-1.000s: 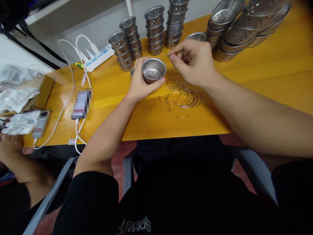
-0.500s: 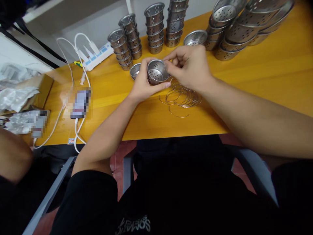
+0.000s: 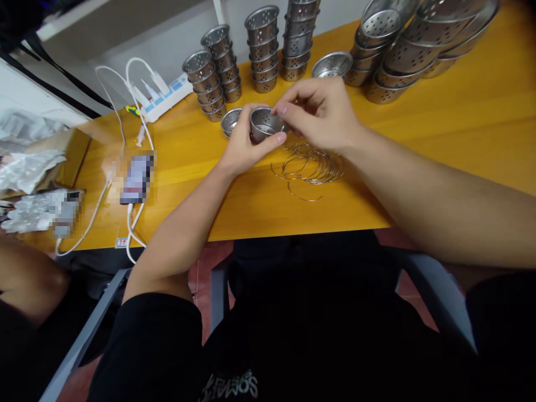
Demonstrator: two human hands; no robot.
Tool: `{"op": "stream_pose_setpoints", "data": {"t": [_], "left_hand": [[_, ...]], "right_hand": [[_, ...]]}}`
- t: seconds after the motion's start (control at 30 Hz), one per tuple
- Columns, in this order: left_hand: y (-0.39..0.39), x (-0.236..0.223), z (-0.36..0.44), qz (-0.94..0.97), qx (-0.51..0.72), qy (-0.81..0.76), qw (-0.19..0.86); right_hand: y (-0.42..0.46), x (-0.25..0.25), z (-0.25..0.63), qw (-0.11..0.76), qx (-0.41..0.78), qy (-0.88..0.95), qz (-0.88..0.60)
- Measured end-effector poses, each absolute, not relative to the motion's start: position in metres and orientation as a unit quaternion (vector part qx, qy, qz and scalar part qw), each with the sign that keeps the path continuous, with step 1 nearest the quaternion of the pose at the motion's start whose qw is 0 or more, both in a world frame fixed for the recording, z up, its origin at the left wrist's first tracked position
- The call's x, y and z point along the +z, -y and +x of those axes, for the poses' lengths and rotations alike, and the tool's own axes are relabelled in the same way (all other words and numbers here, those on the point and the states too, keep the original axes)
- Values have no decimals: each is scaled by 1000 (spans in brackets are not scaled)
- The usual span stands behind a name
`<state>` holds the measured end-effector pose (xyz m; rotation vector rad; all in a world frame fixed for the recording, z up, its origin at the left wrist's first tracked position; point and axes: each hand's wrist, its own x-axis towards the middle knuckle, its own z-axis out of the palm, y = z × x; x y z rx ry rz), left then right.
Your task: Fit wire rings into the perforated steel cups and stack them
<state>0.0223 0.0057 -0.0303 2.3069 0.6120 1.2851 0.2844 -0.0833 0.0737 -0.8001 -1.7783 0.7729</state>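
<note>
My left hand (image 3: 242,146) is wrapped round a small perforated steel cup (image 3: 263,123), held just above the yellow table (image 3: 439,128). My right hand (image 3: 320,114) is closed in a pinch at the cup's right rim; what its fingertips hold is too thin to make out. A loose pile of thin wire rings (image 3: 310,167) lies on the table right under and in front of my right hand. Another small cup (image 3: 230,120) sits on the table just left of the held one.
Several stacks of small perforated cups (image 3: 259,47) stand at the back, with larger perforated bowls (image 3: 410,44) stacked at back right. A single shallow strainer (image 3: 333,65) lies between them. A power strip (image 3: 163,95), white cables and a phone (image 3: 136,178) lie left. Another person's arm (image 3: 29,273) is at far left.
My right hand came down from above the table to the rim of the cup. My left hand lifted and tilted the cup slightly. The other person's arm at the left shifted.
</note>
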Motion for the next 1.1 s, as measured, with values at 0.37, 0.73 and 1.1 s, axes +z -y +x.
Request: {"op": "stream_pose_setpoints", "data": {"t": [0.37,0.73,1.1], "left_hand": [[-7,-29,18,850,443,-200,201],[-7,-29,18,851,433,-224,194],[-13,-33,15,838,453,-226,202]], "right_hand": [[81,77,291,427,460,732,-264],[73,70,290,411,462,738,-269],[80,70,291,503,318,747,-295]]}}
